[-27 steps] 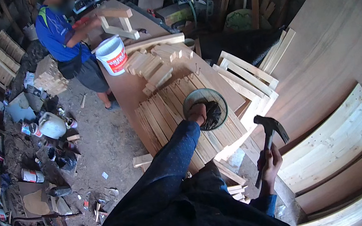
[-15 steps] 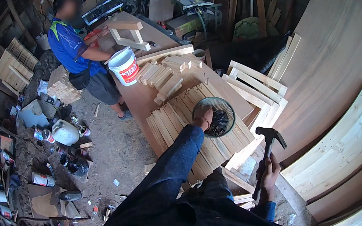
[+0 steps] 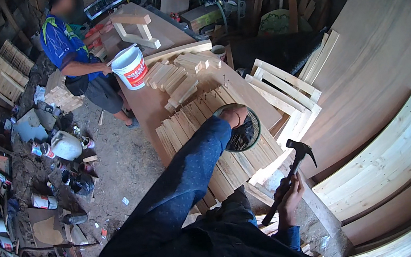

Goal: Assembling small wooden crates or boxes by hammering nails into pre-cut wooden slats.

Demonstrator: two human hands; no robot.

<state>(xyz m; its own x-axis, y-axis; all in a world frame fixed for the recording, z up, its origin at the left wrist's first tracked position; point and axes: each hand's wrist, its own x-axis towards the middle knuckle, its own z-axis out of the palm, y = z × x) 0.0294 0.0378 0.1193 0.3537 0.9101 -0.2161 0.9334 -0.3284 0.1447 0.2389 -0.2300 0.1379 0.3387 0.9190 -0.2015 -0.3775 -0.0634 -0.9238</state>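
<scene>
My left hand (image 3: 234,115) reaches over the rim of a round mesh basket (image 3: 259,129), its fingers dipping inside where I cannot make them out. In the basket lie a black plastic bag (image 3: 249,128) and thin nails (image 3: 239,140). The basket rests on a row of wooden slats (image 3: 222,173) laid side by side on the table. Several nails (image 3: 225,80) stand upright near the slats' far ends. My right hand (image 3: 289,195) is wrapped round the handle of a claw hammer (image 3: 301,153), held head up to the right of the slats.
Beyond the slats are short wood blocks (image 3: 174,78), a white bucket (image 3: 132,76) and a wooden frame (image 3: 142,38) on the table (image 3: 129,105). A co-worker (image 3: 68,56) stands at the far left. Wooden frames (image 3: 285,89) and large panels (image 3: 381,154) lean at right. Clutter covers the left floor.
My left hand has turned and shifted slightly within the basket. The hammer in my right hand has moved a little left. The co-worker has shifted, and the whole view has moved slightly.
</scene>
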